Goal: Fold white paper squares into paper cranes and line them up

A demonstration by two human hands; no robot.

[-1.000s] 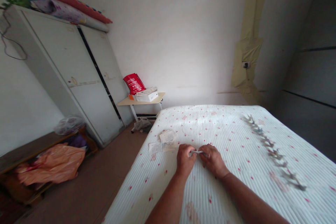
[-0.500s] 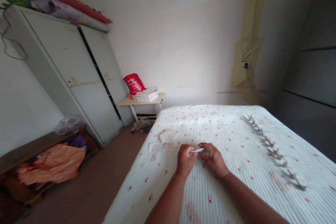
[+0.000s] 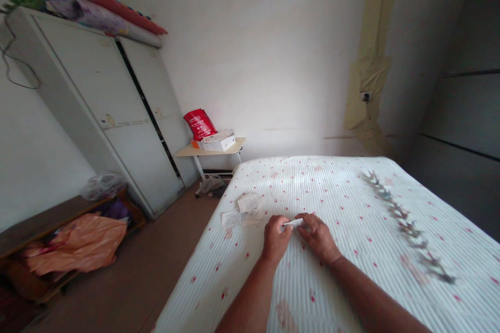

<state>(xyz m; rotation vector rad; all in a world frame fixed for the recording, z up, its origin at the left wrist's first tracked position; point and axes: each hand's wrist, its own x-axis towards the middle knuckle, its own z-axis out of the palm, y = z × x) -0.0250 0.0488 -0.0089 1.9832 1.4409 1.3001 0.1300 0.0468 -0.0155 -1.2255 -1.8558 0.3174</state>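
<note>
Between my two hands is a small folded piece of white paper (image 3: pixel 296 222), just above the bed. My left hand (image 3: pixel 276 234) pinches its left end, and my right hand (image 3: pixel 317 235) grips the other end, its fingers partly covering the paper. Several printed paper slips (image 3: pixel 242 213) lie overlapping on the bedspread, to the left beyond my left hand. Along the right side of the bed runs a row of small folded paper-like pieces (image 3: pixel 408 226), too blurred to make out closely.
A white quilted bedspread (image 3: pixel 312 281) with red dots covers the bed. Beyond its far left corner stands a small table (image 3: pixel 189 151) with a red bag (image 3: pixel 200 124) and a white box (image 3: pixel 221 142). A grey cabinet (image 3: pixel 94 78) and a low wooden bench (image 3: pixel 47 213) are at left.
The folded paper has tilted slightly between my fingers and shows more of its face. Both hands stay almost in the same place.
</note>
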